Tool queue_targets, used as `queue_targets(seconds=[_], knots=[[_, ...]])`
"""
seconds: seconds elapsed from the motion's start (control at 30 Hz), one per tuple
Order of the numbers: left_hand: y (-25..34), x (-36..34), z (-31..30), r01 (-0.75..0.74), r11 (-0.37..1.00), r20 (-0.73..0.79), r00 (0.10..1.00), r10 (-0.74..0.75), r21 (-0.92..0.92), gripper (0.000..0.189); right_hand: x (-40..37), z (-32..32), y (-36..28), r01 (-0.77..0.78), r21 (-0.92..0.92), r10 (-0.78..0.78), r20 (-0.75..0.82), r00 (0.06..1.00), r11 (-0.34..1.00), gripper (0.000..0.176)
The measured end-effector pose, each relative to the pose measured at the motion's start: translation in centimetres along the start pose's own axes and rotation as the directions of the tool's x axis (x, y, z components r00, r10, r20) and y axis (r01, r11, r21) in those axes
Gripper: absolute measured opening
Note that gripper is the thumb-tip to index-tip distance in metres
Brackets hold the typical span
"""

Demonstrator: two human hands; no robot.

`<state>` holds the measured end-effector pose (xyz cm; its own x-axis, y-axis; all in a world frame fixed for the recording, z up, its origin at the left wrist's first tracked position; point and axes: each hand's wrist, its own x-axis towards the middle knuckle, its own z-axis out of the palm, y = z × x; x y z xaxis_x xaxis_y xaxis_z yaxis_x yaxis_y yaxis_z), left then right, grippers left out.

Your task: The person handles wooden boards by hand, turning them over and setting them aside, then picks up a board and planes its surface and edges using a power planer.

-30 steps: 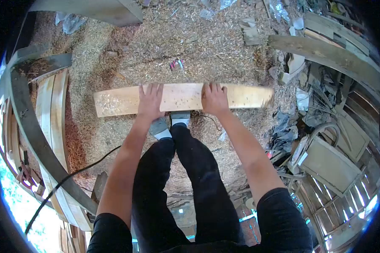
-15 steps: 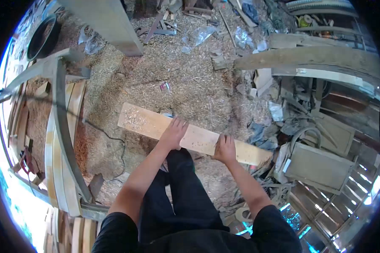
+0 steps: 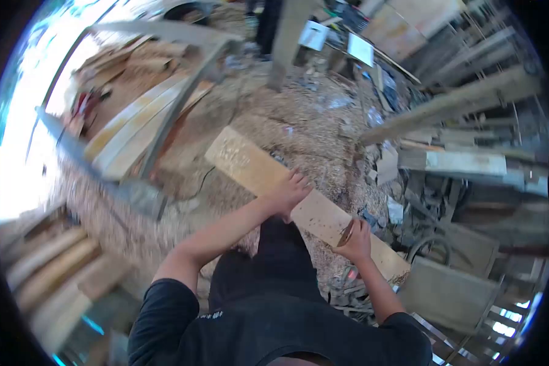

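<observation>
A pale wooden plank [image 3: 244,160] slants across the middle of the view, from upper left to lower right, above my legs. Wood shavings lie scattered on its upper left end. My left hand [image 3: 288,194] grips it near the middle, fingers over the far edge and thumb toward the near edge. Further down its length, my right hand [image 3: 356,241] is wrapped round the near edge. Both arms reach forward with the board between them.
Shavings cover the ground [image 3: 274,128]. Curved boards [image 3: 137,122] lean by a wooden frame [image 3: 183,104] at left. A post [image 3: 291,39] stands ahead, and a beam [image 3: 451,104] crosses the right side. Grey panels [image 3: 448,290] lie at lower right, stacked timber [image 3: 55,262] at lower left.
My view has swung to the left, so the surroundings appear turned. The plank slants more steeply and sits further right in view, with both hands still on it.
</observation>
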<state>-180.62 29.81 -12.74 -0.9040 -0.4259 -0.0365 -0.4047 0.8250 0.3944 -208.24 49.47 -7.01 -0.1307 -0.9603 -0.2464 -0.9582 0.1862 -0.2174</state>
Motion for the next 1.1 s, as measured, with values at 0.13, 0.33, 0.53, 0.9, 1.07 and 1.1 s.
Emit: queue_targets(seconds=[0.13, 0.33, 0.53, 0.9, 1.07, 1.1], knots=[[6.1, -12.9, -2.8, 0.143, 0.989, -0.149, 0.979, -0.137, 0.028, 0.13, -5.5, -1.6, -5.3, 0.205, -0.046, -0.205, 0.008, 0.979, 0.978, 0.115], [9.9, -23.0, -5.0, 0.295, 0.951, -0.243, 0.933, -0.267, 0.088, 0.128, -6.0, -3.2, -10.3, 0.475, -0.05, -0.475, 0.019, 0.88, 0.878, 0.11], [6.4, -29.2, -5.4, 0.415, 0.909, -0.257, 0.882, -0.395, 0.025, 0.129, -2.3, -2.9, -17.9, 0.554, -0.073, -0.548, 0.083, 0.832, 0.829, 0.106], [-5.7, -40.4, -2.2, 0.583, 0.808, -0.038, 0.809, -0.587, -0.088, 0.127, 5.9, 6.5, -32.1, 0.673, -0.006, -0.658, 0.206, 0.724, 0.739, 0.106], [-10.7, -47.1, -1.1, 0.587, 0.804, 0.058, 0.81, -0.584, -0.1, 0.126, 7.5, 10.1, -39.5, 0.695, -0.024, -0.649, 0.338, 0.682, 0.719, 0.111], [-11.6, -48.6, -1.7, 0.582, 0.797, 0.091, 0.813, -0.575, -0.161, 0.126, 7.4, 10.7, -40.8, 0.651, 0.018, -0.599, 0.409, 0.688, 0.759, 0.111]])
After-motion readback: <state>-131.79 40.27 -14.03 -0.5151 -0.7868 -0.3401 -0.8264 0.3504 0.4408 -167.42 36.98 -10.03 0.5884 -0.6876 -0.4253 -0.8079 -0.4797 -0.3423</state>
